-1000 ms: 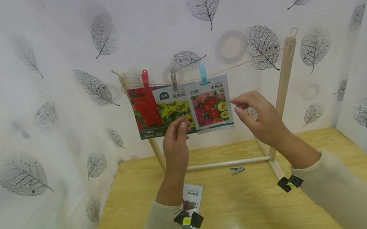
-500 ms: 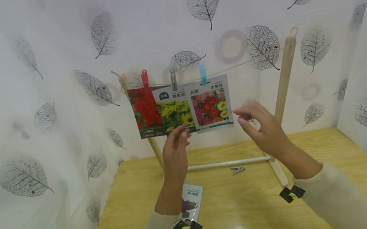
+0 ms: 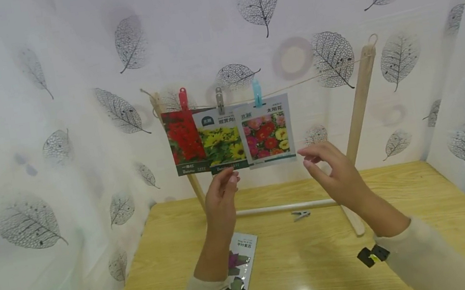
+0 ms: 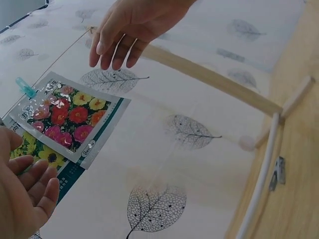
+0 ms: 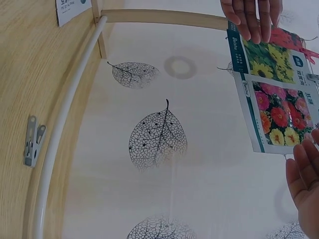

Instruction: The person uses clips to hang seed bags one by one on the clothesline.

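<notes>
Three flower seed packets hang side by side, overlapping, from a string [image 3: 308,81]. A red clip [image 3: 183,100] grips the red-flower packet [image 3: 182,137], a grey clip [image 3: 220,101] the yellow-flower packet [image 3: 219,142], and a light blue clip [image 3: 257,94] the mixed-flower packet [image 3: 268,135]. My left hand [image 3: 220,203] holds nothing, its loosely bent fingers at the lower edge of the yellow-flower packet. To the right of the mixed-flower packet is my right hand [image 3: 335,172], also holding nothing, fingers relaxed and pointing left. In the left wrist view, a gap separates my right hand [image 4: 137,30] from the packets.
Wooden posts [image 3: 360,102] and a white crossbar [image 3: 286,207] form the rack on the wood-grain table [image 3: 311,262]. A loose grey clip [image 3: 301,215] lies in front of the crossbar. Another seed packet [image 3: 245,257] lies partly behind my left forearm. Leaf-printed curtains [image 3: 198,31] surround the table.
Both hands have lowered, the left sliding down and slightly left off the front of the yellow-flower packet. The hanging packets and their clips have stayed in place.
</notes>
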Available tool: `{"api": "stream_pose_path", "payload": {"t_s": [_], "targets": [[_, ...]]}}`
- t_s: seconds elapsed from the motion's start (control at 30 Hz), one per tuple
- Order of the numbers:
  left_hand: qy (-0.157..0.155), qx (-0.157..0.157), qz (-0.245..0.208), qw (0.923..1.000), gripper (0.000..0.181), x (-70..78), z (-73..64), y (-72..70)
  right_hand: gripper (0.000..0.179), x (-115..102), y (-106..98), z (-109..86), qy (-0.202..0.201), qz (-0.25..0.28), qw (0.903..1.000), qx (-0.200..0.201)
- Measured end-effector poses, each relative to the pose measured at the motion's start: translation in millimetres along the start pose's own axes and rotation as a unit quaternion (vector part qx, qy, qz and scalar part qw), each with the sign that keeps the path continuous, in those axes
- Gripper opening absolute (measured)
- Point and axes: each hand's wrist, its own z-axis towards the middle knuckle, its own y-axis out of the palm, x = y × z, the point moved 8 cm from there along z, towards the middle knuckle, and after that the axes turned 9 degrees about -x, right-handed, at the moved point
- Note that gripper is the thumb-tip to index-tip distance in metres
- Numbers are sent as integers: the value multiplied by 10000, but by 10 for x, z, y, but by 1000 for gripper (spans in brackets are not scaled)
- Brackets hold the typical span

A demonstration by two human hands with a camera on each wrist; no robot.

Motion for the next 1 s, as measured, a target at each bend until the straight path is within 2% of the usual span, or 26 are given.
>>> {"api": "stream_pose_path", "payload": {"t_s": [0.4, 0.7, 1.0], "targets": [[-235, 10, -183, 9996, 33, -181, -87, -36, 38, 99, 105, -150, 174, 194, 9997, 2], [-377, 101, -108, 9992, 32, -289, -151, -79, 35, 194, 168, -280, 529, 265, 9982, -126], [-506, 149, -24, 9986, 31, -432, -199, -130, 33, 256, 258, -409, 706, 395, 9964, -261]]}}
